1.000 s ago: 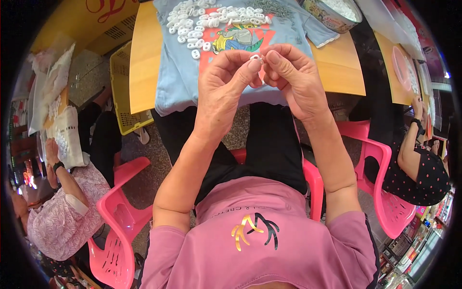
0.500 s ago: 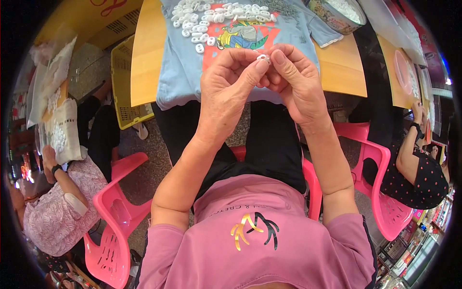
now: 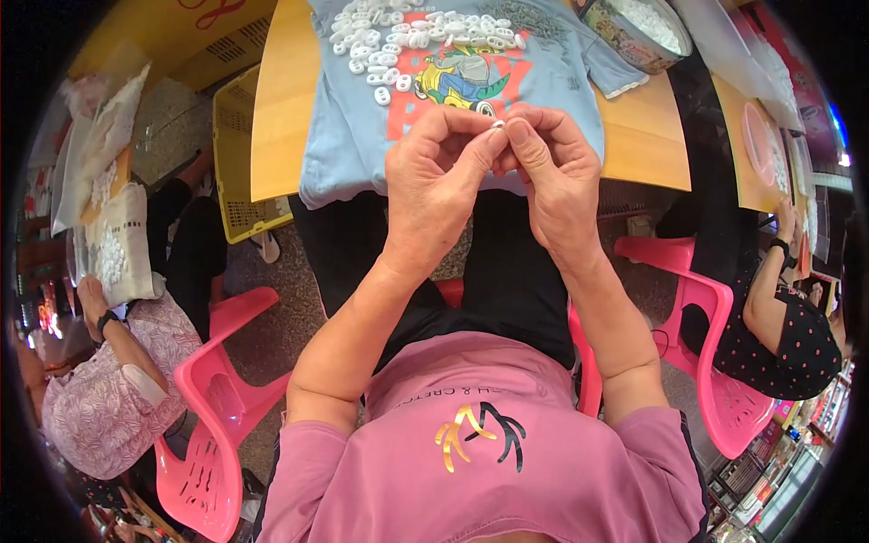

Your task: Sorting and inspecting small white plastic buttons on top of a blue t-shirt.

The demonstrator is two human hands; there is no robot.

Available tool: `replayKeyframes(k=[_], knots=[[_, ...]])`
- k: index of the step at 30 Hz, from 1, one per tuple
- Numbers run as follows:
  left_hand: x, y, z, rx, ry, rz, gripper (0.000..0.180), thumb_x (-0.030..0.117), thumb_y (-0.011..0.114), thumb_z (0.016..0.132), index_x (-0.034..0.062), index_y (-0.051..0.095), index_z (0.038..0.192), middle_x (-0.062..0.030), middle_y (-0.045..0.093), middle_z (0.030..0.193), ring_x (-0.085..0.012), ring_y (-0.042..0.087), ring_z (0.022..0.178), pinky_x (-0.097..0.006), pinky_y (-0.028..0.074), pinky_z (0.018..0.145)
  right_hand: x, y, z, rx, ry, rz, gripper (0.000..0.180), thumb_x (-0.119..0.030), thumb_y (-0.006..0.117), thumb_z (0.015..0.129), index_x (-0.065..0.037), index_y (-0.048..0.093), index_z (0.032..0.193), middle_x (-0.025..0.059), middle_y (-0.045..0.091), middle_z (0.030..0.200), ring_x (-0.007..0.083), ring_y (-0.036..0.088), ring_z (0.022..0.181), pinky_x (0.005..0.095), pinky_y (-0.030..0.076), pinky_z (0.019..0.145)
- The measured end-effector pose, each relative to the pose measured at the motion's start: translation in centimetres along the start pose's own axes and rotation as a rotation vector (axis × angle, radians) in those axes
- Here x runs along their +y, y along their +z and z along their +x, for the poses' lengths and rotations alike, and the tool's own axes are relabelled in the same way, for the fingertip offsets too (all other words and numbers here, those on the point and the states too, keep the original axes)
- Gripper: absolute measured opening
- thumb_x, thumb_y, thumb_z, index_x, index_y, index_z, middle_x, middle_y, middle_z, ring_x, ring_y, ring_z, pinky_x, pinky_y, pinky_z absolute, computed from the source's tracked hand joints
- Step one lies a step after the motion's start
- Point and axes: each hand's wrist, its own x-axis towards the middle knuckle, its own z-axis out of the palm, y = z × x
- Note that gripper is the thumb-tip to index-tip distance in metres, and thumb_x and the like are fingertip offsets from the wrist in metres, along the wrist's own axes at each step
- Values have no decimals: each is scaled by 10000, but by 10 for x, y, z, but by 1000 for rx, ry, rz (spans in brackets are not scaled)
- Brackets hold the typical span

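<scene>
Above the near edge of the table, my left hand [image 3: 432, 185] and my right hand [image 3: 558, 185] meet fingertip to fingertip. Both are closed in a pinch on one small white plastic piece [image 3: 497, 125]. Only a bit of it shows between the thumbs and forefingers, so its exact shape is hidden. Beyond my hands, several loose white oval pieces with two holes each [image 3: 381, 59] lie on a light blue T-shirt [image 3: 348, 149] with a printed cartoon figure. The shirt is spread over the table and hangs past its front edge.
At the table's [image 3: 647, 136] far right stands a round tub [image 3: 615, 38] filled with white bits. A yellow plastic crate [image 3: 237, 204] sits on the floor at left. Co-workers sit on both sides, on pink chairs [image 3: 204, 407], with white pieces before them.
My two hands have come slightly lower, toward me, still pinched together. The white piece is now more covered by my fingers.
</scene>
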Motion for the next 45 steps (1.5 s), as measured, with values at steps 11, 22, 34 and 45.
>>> replayKeyframes(k=[11, 22, 34, 45], knots=[[6, -16, -2, -110, -132, 34, 130, 84, 658, 906, -20, 613, 971, -40, 666, 862, -77, 627, 766, -215, 526, 678, -37, -16, 6, -150, 87, -302, 123, -30, 647, 896, 24, 622, 1004, 68, 644, 880, 127, 603, 746, 245, 492, 699], [24, -19, -13, -272, -74, 128, 72, 1, 687, 842, -25, 620, 841, -25, 608, 742, -69, 589, 674, -215, 477, 586, -72, -18, 12, -703, -519, -1065, 93, -4, 645, 828, 14, 558, 858, 114, 544, 747, 292, 539, 640, 377, 410, 546], [22, -22, -9, -361, 142, 458, 91, -71, 698, 783, -44, 622, 827, -87, 629, 774, -127, 611, 701, -250, 488, 619, -68, -22, 19, -788, -301, -915, 69, -1, 611, 839, 20, 551, 811, 121, 521, 693, 292, 546, 611, 367, 417, 531], [5, -68, -7, -76, -141, 86, 78, -2, 634, 891, -27, 627, 964, -43, 661, 846, -96, 638, 751, -223, 523, 683, -39, 5, 60, -820, 135, -771, 166, -124, 609, 923, 39, 644, 930, 47, 608, 690, 83, 550, 562, 270, 434, 509]])
